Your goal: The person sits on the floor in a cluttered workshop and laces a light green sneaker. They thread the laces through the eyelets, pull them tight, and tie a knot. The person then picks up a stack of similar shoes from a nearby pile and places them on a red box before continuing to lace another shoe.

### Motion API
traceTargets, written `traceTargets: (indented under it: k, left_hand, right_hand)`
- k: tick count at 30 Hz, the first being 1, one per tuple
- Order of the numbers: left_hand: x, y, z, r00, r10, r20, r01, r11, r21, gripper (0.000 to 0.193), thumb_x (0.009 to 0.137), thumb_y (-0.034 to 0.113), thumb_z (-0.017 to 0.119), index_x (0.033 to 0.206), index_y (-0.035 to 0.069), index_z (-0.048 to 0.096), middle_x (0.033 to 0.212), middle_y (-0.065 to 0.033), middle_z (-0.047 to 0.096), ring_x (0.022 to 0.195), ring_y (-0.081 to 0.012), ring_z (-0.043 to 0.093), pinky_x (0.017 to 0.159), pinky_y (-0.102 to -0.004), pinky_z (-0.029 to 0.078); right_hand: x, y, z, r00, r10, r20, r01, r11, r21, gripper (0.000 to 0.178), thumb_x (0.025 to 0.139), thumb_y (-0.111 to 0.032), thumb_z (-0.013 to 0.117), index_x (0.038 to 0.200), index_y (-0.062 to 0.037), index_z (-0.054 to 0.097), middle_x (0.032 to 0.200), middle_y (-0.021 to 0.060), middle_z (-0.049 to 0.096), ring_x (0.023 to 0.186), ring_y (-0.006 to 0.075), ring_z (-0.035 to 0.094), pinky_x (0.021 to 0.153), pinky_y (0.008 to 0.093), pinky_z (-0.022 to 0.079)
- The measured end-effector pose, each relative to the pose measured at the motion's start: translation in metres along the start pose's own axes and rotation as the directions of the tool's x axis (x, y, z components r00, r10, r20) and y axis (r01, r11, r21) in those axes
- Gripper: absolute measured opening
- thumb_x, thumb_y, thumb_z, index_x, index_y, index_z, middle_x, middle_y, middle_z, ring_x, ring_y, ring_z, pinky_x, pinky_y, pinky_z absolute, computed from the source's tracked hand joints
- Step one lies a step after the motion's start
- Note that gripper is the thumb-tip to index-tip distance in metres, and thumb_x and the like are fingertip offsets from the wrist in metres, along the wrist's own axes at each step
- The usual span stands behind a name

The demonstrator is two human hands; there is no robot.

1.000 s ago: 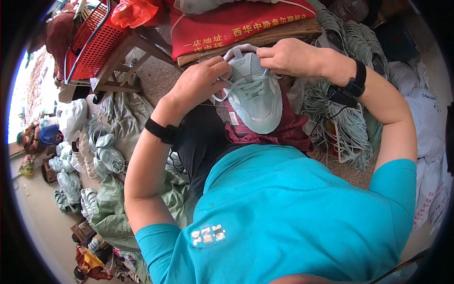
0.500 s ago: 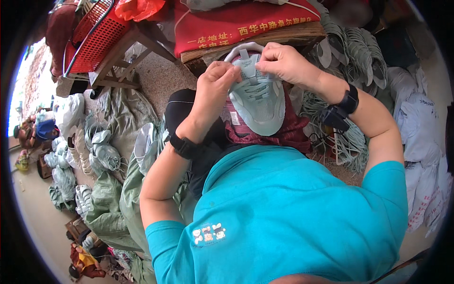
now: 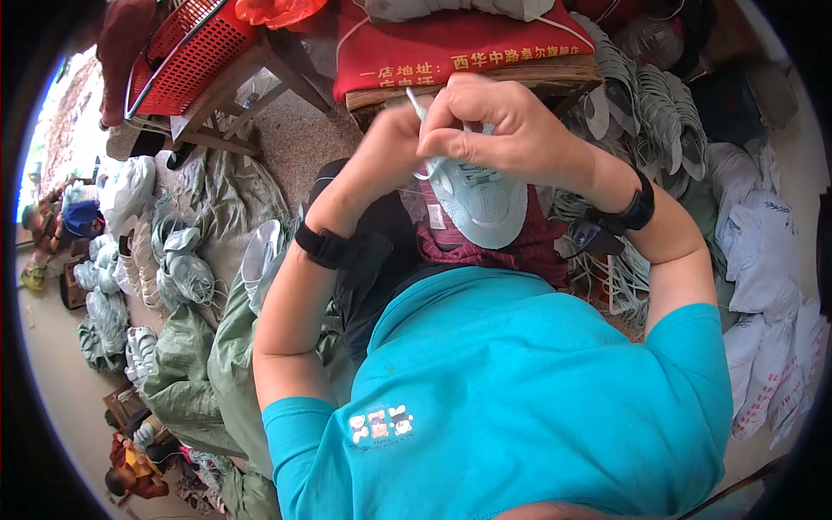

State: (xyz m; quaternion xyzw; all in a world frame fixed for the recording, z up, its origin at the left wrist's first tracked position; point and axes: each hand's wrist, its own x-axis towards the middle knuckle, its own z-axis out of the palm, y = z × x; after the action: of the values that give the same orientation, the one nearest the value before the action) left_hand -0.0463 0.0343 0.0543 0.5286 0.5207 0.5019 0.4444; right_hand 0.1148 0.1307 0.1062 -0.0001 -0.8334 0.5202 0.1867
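Observation:
A pale mint sneaker [image 3: 490, 212] lies toe toward me on a dark red striped cloth [image 3: 435, 238] over my lap. My right hand [image 3: 507, 126] is closed above its tongue, thumb and forefinger pinching a pale shoelace [image 3: 415, 102]. One lace end sticks up between the two hands, and a slack loop hangs beside the shoe's left side. My left hand [image 3: 390, 147] is close against the right fingertips, smeared by motion, so its grip is unclear. The hands hide the shoe's collar and upper lacing.
A wooden stool [image 3: 555, 69] with a red printed cloth stands just beyond the shoe. At far left a red plastic basket [image 3: 186, 65] rests on another wooden stool. Bundled shoe uppers [image 3: 672, 117] and white sacks [image 3: 763, 251] are at right; green sacks [image 3: 186, 368] lie at left.
Both hands have left the shoe's tongue and come together above it. A lace now sticks up between them. The right hand has moved left and covers more of the shoe.

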Motion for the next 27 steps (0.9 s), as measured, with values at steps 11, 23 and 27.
traceTargets:
  k: [11,23,27]
  left_hand:
    - [-0.004,-0.028,-0.004,0.931,-0.263,-0.252,-0.081,0.526,-0.847,0.03,0.102,0.024,0.047,0.091,0.0,0.062,0.099,-0.0106,0.066,0.085,-0.0183,0.06,0.085,-0.0316,0.049]
    - [-0.033,-0.055,-0.01,0.915,-0.287,-0.283,0.194,0.93,-0.314,0.03,0.104,0.026,0.048,0.107,0.002,0.065,0.072,0.0043,0.053,0.058,-0.001,0.039,0.051,-0.018,0.031]
    - [-0.035,-0.054,-0.005,0.919,-0.171,-0.355,0.133,0.983,-0.129,0.027,0.103,0.024,0.051,0.106,0.001,0.066,0.065,0.0056,0.05,0.057,-0.0022,0.042,0.051,-0.0192,0.034]
  right_hand:
    - [-0.014,0.014,-0.027,0.861,0.399,-0.316,-0.131,0.774,0.619,0.019,0.098,-0.013,0.055,0.112,-0.0041,0.064,0.096,0.0047,0.067,0.07,0.0089,0.06,0.072,0.0215,0.051]
    - [-0.082,0.063,-0.041,0.865,0.405,-0.296,-0.468,0.864,-0.186,0.013,0.094,-0.007,0.054,0.105,-0.0017,0.057,0.081,0.0,0.062,0.075,0.0066,0.059,0.068,0.0237,0.048]
    - [-0.093,0.056,-0.059,0.866,0.336,-0.37,-0.487,0.734,-0.473,0.009,0.094,-0.006,0.054,0.102,-0.0017,0.057,0.079,-0.0006,0.061,0.075,0.0075,0.06,0.067,0.0241,0.048]
